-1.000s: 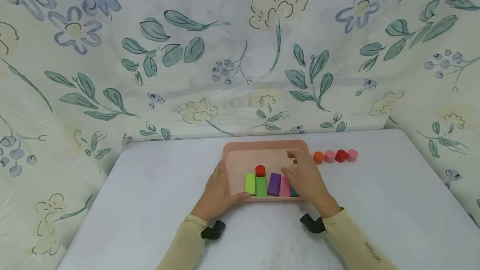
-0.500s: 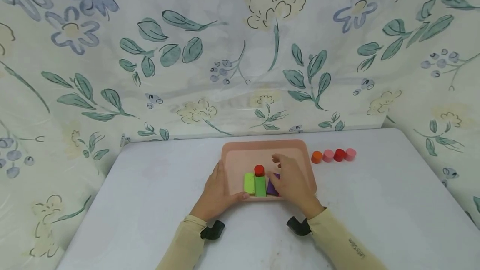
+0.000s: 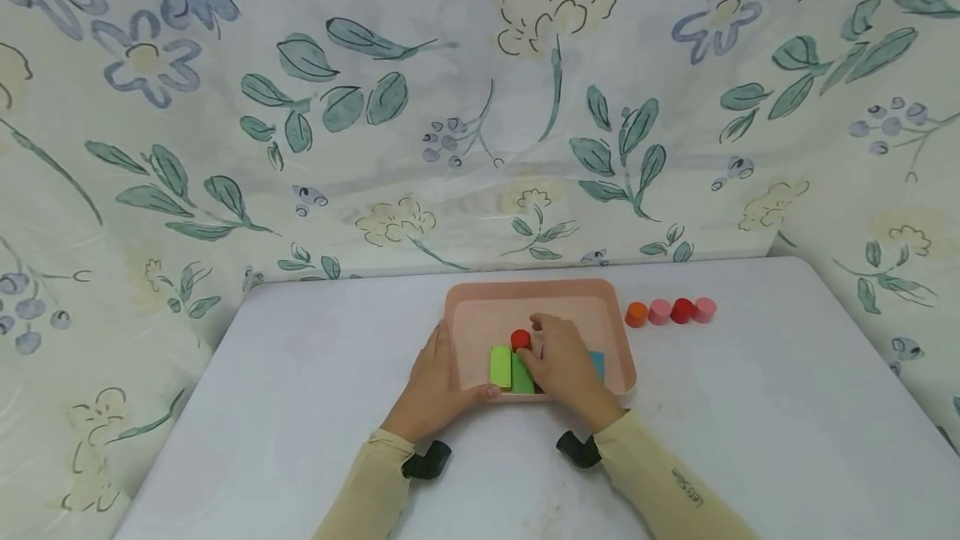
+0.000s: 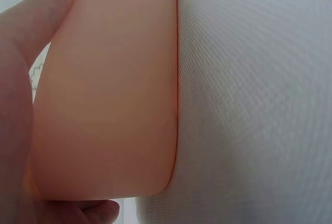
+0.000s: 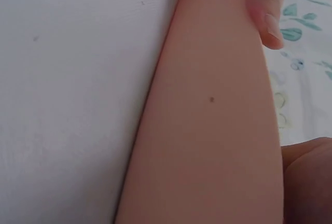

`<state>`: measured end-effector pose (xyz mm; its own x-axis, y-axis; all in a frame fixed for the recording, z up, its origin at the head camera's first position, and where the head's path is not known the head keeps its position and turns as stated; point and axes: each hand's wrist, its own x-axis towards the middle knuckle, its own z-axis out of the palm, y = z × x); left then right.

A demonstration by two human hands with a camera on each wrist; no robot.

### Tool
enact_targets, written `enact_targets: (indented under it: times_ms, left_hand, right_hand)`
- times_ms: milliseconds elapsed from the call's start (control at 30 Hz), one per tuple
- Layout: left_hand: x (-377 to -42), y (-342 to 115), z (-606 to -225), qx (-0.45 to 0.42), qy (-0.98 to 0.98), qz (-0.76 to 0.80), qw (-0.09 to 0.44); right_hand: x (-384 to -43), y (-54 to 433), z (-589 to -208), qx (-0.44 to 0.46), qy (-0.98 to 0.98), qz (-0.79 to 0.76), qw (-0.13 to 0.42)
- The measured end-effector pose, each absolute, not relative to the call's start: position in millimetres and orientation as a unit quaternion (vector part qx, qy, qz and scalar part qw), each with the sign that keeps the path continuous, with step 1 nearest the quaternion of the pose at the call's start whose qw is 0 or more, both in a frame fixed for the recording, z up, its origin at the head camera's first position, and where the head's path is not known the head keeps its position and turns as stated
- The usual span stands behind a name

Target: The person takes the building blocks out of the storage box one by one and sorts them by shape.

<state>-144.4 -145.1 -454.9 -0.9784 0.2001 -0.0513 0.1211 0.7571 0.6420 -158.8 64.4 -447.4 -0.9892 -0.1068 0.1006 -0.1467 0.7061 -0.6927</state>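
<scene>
Your right hand (image 3: pixel 566 369) has slid leftward over the tray (image 3: pixel 528 288) since the first earlier picture, and the blue block (image 3: pixel 597 365) now shows to the right of it. Your left hand (image 3: pixel 431 394) has not shifted: it holds the tray's near left corner, thumb along the near rim and fingers along the left side.

Watch the red cylinder (image 3: pixel 521 341), which looks like the piece your next move turns on. It sits inside the tray, just left of the gap between your right thumb and forefinger and level with it, upright with its round top facing up, so it gives you no long axis to match. Your right hand is clearly the nearer one. Thumb and forefinger stand moderately apart, bent, with nothing visible between them; how the other fingers lie you cannot tell from here.

Your thumb tip is over or touching the upper part of the green block (image 3: pixel 522 377), whose long axis runs from you toward the far rim; the cylinder is at its far end. The lime block (image 3: pixel 500 368) lies parallel, just left. Your hand hides whatever lies between the green and blue blocks.
</scene>
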Motion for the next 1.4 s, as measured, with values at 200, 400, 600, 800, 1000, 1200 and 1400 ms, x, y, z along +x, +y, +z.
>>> enact_targets:
  times_ms: [200, 400, 600, 800, 1000, 1200, 1400]
  left_hand:
    - [-144.7, -145.1, -457.1, 0.087, 0.937, 0.334, 0.058]
    - [-143.6, -145.2, -457.4, 0.081, 0.935, 0.34, 0.064]
    - [-143.1, -145.4, -457.7, 0.082, 0.935, 0.34, 0.063]
    - [-143.3, -145.3, -458.2, 0.086, 0.935, 0.338, 0.059]
    - [-143.0, -145.7, -458.2, 0.087, 0.937, 0.334, 0.057]
    - [-143.4, -146.0, -458.7, 0.085, 0.937, 0.334, 0.057]
    - [-144.6, -145.0, -458.6, 0.084, 0.936, 0.337, 0.055]
  right_hand:
    - [-160.3, 60.5, -450.3, 0.069, -0.937, 0.341, 0.008]
    - [-160.5, 59.1, -450.6, 0.074, -0.942, 0.329, 0.005]
    - [-163.0, 58.5, -452.0, 0.084, -0.942, 0.324, 0.013]
    - [-164.6, 58.9, -453.3, 0.086, -0.938, 0.334, 0.021]
    - [-164.5, 59.8, -453.5, 0.083, -0.938, 0.337, 0.024]
    - [-162.7, 61.2, -450.9, 0.08, -0.936, 0.342, 0.032]
    - [-160.8, 66.1, -450.2, 0.083, -0.931, 0.352, 0.052]
